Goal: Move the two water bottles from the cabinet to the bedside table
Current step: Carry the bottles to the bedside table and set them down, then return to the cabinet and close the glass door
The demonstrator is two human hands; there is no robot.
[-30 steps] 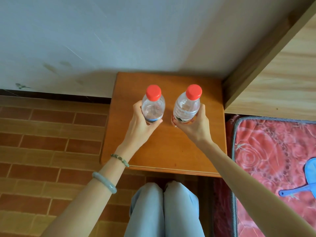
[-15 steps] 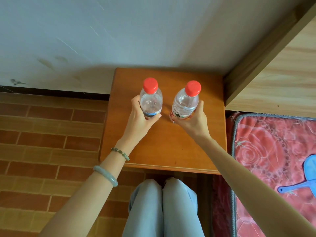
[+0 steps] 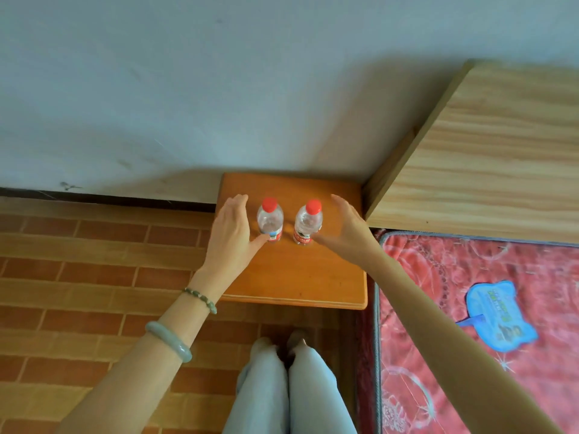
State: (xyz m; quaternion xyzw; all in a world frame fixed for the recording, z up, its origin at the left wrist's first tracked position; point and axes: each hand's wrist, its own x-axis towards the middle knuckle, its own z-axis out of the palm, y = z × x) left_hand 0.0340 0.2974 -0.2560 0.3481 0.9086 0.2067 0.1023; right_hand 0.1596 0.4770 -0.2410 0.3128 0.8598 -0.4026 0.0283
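Two water bottles (image 3: 270, 223) (image 3: 308, 226) stand upright on the counter (image 3: 294, 277), between the spread, released fingers of the left hand (image 3: 231, 238) and right hand (image 3: 351, 228), the left thumb touching one.

Red-capped clear bottles (image 3: 270, 221), orange table (image 3: 300, 277), rose-patterned red mattress (image 3: 470, 277)
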